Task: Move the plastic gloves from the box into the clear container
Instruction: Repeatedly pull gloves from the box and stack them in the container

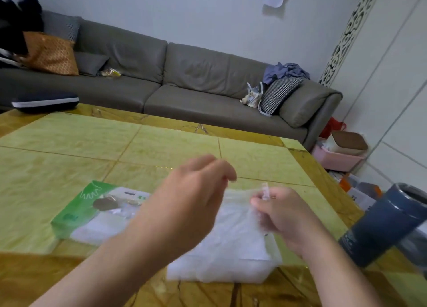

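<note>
A green and white glove box (97,212) lies flat on the table, left of my hands. The clear container (231,272) sits near the front edge, filled with whitish plastic gloves (233,235). My right hand (286,216) pinches a thin plastic glove above the container's right side. My left hand (184,202) hovers over the container's left part, fingers loosely curled and blurred; whether it touches the plastic is unclear. Its forearm hides part of the box.
A dark blue tumbler (383,226) stands at the right, close to my right forearm. The yellow-green table (138,145) stretches back toward a grey sofa (184,80). A pink bin (339,159) and boxes sit on the floor at the right.
</note>
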Available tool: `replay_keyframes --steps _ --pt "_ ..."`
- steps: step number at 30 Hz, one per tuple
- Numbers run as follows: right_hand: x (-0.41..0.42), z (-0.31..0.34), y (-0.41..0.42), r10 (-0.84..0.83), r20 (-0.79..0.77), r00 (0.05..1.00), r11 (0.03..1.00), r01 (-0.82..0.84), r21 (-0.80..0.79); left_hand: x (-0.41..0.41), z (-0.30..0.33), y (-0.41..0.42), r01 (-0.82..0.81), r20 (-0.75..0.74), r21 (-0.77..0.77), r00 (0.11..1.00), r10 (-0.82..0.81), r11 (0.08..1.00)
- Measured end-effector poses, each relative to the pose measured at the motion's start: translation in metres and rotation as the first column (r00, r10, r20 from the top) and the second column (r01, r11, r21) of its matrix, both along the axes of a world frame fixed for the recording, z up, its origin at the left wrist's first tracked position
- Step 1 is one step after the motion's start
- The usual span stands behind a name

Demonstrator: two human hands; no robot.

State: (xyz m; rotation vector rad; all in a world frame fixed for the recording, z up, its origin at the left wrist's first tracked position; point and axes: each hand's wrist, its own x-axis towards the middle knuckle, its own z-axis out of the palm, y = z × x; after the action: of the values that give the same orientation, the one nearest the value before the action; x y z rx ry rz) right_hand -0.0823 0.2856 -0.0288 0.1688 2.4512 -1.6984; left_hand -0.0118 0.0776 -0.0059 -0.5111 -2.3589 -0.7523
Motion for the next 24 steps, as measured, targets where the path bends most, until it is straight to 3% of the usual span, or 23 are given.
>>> replay_keyframes --steps 2,4,6,10,13,17,24 --pt "0.003 -0.005 -0.003 0.058 -0.005 0.998 0.989 -0.056 0.14 -0.005 -0.018 0.017 0.024 0.239 -0.138 0.971 0.01 0.99" --pt "0.005 -0.009 -0.004 0.109 -0.045 0.993 0.959 -0.094 0.268 -0.01 -0.035 0.023 0.004 0.461 -0.259 0.879 0.12 0.966" --pt "0.007 -0.01 -0.004 0.14 -0.064 0.988 0.917 -0.105 0.385 -0.013 -0.043 0.02 0.006 0.59 -0.333 0.782 0.204 0.943" --pt "0.012 -0.012 -0.006 0.174 -0.087 0.981 0.809 -0.093 0.581 -0.02 -0.045 0.016 0.018 0.648 -0.382 0.718 0.254 0.924" --pt "0.011 -0.018 -0.01 0.158 -0.123 0.98 0.763 -0.042 0.646 -0.027 -0.047 0.02 0.07 0.691 -0.374 0.686 0.227 0.925" --pt "0.007 -0.021 -0.011 0.136 -0.167 0.977 0.722 0.017 0.692 -0.034 -0.05 0.023 0.15 0.791 -0.347 0.577 0.203 0.926" --pt "0.002 -0.021 -0.01 0.121 -0.176 0.977 0.65 0.056 0.758 -0.042 -0.052 0.025 0.177 0.792 -0.345 0.581 0.185 0.922"
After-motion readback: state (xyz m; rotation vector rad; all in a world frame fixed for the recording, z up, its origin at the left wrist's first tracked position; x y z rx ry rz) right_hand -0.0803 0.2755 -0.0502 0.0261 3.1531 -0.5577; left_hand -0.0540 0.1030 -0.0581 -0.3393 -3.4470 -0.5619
